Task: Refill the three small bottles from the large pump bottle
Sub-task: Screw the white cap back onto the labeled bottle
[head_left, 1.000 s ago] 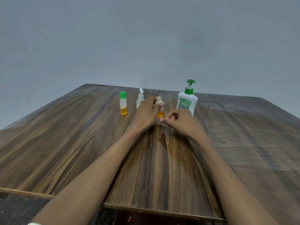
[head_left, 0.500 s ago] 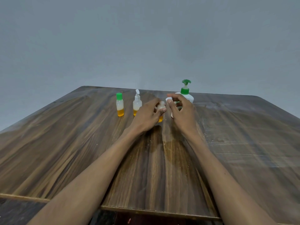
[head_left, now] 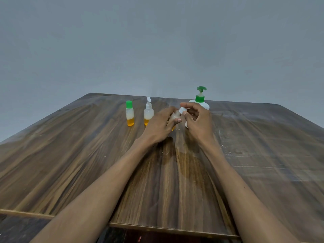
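The right hand (head_left: 198, 121) has lifted the white cap (head_left: 182, 109) (pinched) to the third small bottle (head_left: 174, 117), gripped by the left hand (head_left: 158, 126); recapping looks imminent.

A green-capped bottle (head_left: 130, 113) stands upright, well left of the fingers (head_left: 172, 109), part full of orange liquid. Nearer them stands a flip-top bottle (head_left: 148, 112), lid open, likewise part full. A third bottle (head_left: 174, 116) sits between the fingers, a white cap (head_left: 182, 109) just above it. The pump bottle (head_left: 200, 102), white with a green pump, stands behind them.
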